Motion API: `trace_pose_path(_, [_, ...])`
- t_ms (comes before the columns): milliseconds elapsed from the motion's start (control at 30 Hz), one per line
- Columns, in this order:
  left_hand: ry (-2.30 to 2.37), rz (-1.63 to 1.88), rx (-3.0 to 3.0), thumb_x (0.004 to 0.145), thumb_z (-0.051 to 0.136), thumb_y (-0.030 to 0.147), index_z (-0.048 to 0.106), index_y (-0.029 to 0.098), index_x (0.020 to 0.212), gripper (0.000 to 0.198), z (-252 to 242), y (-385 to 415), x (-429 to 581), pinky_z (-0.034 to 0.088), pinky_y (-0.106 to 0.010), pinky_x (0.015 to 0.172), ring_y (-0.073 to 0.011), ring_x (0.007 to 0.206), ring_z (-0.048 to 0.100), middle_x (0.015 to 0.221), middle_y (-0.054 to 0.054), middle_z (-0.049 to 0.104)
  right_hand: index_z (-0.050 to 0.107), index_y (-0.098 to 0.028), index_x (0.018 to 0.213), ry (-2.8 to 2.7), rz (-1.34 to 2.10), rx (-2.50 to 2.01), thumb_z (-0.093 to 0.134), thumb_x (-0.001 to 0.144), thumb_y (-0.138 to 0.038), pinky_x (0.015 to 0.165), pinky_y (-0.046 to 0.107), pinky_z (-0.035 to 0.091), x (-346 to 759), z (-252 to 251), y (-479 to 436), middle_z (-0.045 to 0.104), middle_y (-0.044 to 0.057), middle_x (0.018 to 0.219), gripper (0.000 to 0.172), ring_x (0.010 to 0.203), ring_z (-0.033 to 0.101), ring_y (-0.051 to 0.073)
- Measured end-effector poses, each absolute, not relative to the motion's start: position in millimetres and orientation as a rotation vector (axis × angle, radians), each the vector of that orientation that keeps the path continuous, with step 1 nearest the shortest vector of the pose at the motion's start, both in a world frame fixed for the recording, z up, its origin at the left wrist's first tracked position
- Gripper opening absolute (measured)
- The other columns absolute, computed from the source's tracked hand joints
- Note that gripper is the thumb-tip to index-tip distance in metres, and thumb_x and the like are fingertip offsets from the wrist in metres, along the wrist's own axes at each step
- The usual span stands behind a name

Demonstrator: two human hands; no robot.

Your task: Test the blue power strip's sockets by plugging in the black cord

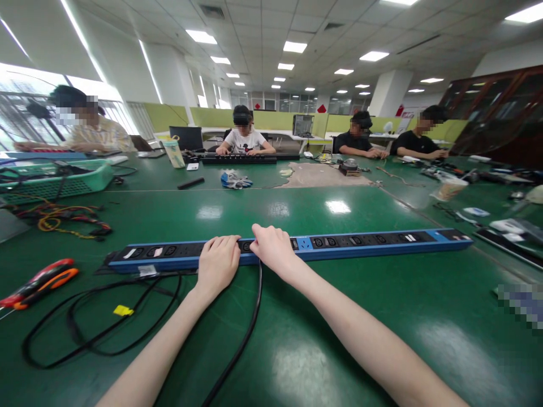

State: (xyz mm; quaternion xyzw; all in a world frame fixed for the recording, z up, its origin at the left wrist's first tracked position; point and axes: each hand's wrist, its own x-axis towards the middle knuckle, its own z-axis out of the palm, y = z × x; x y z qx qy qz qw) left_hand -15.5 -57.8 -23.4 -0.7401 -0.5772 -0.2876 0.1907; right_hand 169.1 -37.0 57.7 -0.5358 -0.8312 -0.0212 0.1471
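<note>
A long blue and black power strip (360,243) lies across the green table (297,215) in front of me. My left hand (218,263) rests on its middle, fingers curled over the top. Right beside it my right hand (271,249) also grips the strip, fingers bent down over the sockets. A black cable (244,339) runs from under my hands toward me, and more of it lies coiled at the left (102,316).
Red and orange pliers (38,280) lie at the left edge, with a yellow tag (122,310) nearby. A green basket (63,178) and loose wires (59,217) sit far left. Several people work at the far side. A paper cup (448,189) and small parts lie right.
</note>
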Motion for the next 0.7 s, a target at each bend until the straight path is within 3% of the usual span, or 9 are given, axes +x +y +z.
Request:
trace_pose_path(300, [-1.643,-0.800,-2.083,0.106,0.039,0.025,0.070,0.022,0.126,0.037,-24,-57,-16,0.043,-0.047,0.110,-0.0283,0.117,0.069,0.122,-0.009,0.078,0.069,-0.024,0.108,-2.410,0.103,-1.467,0.058,0.096,-0.031,0.081,0.031,0.050,178,60,-22,0.077,0.008,0.104,0.017,0.097,0.073,0.025])
trace_pose_path(400, [-1.637,-0.790,-2.099,0.107,0.039,0.026,0.070,0.022,0.127,0.037,-23,-57,-17,0.043,-0.046,0.110,-0.0279,0.117,0.069,0.124,-0.009,0.078,0.069,-0.022,0.097,-2.438,0.346,-1.352,0.058,0.098,-0.033,0.076,0.028,0.048,192,66,-10,0.077,0.005,0.091,0.016,0.084,0.072,0.020])
trace_pose_path(533, [-1.629,-0.792,-2.109,0.107,0.039,0.027,0.070,0.022,0.128,0.037,-23,-56,-17,0.043,-0.046,0.111,-0.0276,0.118,0.069,0.125,-0.009,0.078,0.067,-0.020,0.091,-2.462,0.761,-1.201,0.050,0.105,-0.041,0.069,0.024,0.048,210,72,4,0.074,0.002,0.076,0.030,0.062,0.067,0.014])
trace_pose_path(600, [-1.634,-0.794,-2.105,0.107,0.040,0.027,0.070,0.022,0.129,0.037,-23,-56,-17,0.043,-0.046,0.111,-0.0278,0.118,0.069,0.125,-0.009,0.078,0.068,-0.021,0.090,-2.461,0.645,-1.227,0.057,0.101,-0.042,0.071,0.026,0.049,209,71,1,0.076,0.003,0.083,0.027,0.071,0.070,0.016])
trace_pose_path(700, [-1.643,-0.792,-2.097,0.107,0.040,0.026,0.070,0.022,0.128,0.037,-24,-55,-17,0.043,-0.046,0.110,-0.0279,0.118,0.069,0.125,-0.009,0.078,0.068,-0.022,0.097,-2.428,0.210,-1.367,0.061,0.097,-0.037,0.077,0.032,0.052,193,67,-16,0.078,0.008,0.097,0.017,0.089,0.074,0.025])
